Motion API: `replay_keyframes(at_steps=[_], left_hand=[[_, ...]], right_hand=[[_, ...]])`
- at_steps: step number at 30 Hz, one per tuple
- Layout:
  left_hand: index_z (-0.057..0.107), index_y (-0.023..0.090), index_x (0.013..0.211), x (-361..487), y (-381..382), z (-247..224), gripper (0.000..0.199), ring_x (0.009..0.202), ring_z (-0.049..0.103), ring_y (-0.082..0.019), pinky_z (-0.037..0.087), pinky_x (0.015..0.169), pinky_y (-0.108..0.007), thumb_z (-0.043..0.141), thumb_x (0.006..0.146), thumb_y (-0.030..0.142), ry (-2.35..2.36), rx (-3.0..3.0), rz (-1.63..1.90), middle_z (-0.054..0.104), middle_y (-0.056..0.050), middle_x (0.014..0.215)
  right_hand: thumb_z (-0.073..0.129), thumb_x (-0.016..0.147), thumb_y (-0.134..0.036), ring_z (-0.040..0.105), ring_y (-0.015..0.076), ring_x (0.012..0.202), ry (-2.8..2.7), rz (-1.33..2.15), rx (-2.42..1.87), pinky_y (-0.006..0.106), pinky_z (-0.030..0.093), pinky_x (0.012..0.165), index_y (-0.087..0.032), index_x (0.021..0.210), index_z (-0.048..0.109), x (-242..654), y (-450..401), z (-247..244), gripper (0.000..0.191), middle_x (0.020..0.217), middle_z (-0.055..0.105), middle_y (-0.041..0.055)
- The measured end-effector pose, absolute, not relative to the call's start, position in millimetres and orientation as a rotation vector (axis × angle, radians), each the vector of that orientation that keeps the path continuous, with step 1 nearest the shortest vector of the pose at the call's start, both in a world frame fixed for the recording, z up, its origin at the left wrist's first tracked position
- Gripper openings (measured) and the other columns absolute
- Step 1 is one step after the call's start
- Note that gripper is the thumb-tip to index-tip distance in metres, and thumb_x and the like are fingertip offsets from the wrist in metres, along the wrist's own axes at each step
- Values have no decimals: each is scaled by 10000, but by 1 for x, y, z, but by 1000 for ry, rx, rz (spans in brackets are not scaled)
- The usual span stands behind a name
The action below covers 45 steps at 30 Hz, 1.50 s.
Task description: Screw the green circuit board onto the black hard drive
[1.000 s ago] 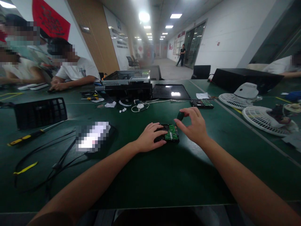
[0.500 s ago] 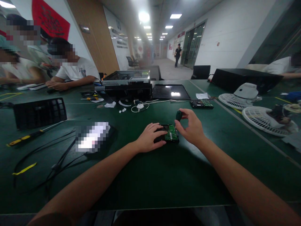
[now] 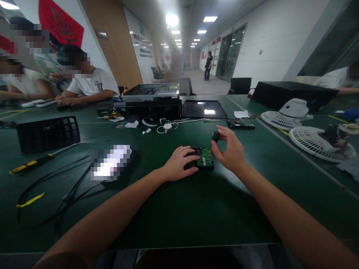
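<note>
A hard drive point(image 3: 205, 160) with a green circuit board facing up lies on the green table in front of me. My left hand point(image 3: 181, 163) steadies it from the left, thumb along the near edge and fingers spread over its top, hiding its left part. Just right of the drive, my right hand point(image 3: 228, 147) pinches the dark handle of a screwdriver point(image 3: 215, 136) held upright between thumb and fingers. Its shaft is thin and hard to see, and whether the tip touches the drive I cannot tell.
A second drive point(image 3: 241, 123) lies farther back, near white fan grilles point(image 3: 311, 144). Leftward are a blurred-out device point(image 3: 112, 162), black cables point(image 3: 75, 183) and a yellow-black screwdriver point(image 3: 30, 164). An open computer case point(image 3: 151, 99) and a dark panel point(image 3: 204, 109) stand behind; co-workers sit at left.
My right hand has shifted slightly right with the screwdriver, its handle tilting a little. My left hand and the hard drive have stayed put. A distant standing person has moved slightly left.
</note>
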<state>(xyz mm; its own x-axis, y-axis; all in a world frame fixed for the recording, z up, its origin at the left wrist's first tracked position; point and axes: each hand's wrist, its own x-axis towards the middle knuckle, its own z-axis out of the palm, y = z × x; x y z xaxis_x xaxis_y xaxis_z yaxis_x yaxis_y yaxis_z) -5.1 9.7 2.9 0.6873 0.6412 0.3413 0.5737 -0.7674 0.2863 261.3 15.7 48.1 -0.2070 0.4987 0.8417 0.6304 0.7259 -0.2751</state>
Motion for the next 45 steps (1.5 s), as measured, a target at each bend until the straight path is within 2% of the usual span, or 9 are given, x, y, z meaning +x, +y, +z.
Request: replay_keyframes(at_steps=[6,12,17,24,31,40,45], left_hand=[[614,313,1464,-5,8,4,520,1521,409,-359,265,1280,-627,686,990,514,997,2742,644,543,-92,1545],[623,308,1455,-4,9,3,523,1509,424,-365,275,1272,-631,696,982,519,991,2747,670,557,-99,1531],[614,307,1462,-5,8,5,519,1518,413,-364,273,1272,-634,682,993,517,994,2750,646,545,-99,1542],[609,306,1468,-6,8,5,528,1527,400,-365,270,1275,-633,681,992,522,999,2748,636,543,-100,1543],[626,292,1450,-7,8,4,521,1526,402,-363,258,1286,-627,662,999,551,1001,2755,630,538,-100,1546],[614,306,1465,-6,8,5,529,1522,407,-371,264,1279,-640,677,993,537,1000,2746,639,530,-98,1555],[615,306,1468,-6,9,3,534,1518,411,-368,257,1283,-630,685,988,530,990,2758,658,534,-100,1551]], right_hand=[[699,927,-239,730,277,1074,-1818,-214,-878,469,663,868,-238,1310,508,262,18,46,428,1330,660,154],[734,920,-286,679,306,1092,-1843,-363,-895,472,650,810,-245,1279,535,262,18,50,412,1189,641,129],[712,927,-279,656,247,924,-1868,-342,-920,447,629,782,-236,1279,559,265,16,54,386,1149,601,115],[691,912,-263,652,303,1065,-1838,-314,-933,486,603,866,-231,1266,550,264,17,53,382,1146,621,125],[670,936,-288,714,229,831,-1896,-153,-980,448,613,816,-252,1356,507,262,14,48,452,1158,692,92],[728,925,-375,653,211,760,-1874,-237,-1019,421,589,745,-241,1264,560,261,13,53,402,987,640,50],[665,959,-315,654,208,773,-1929,-134,-953,414,581,751,-247,1349,548,262,11,53,413,949,631,36]])
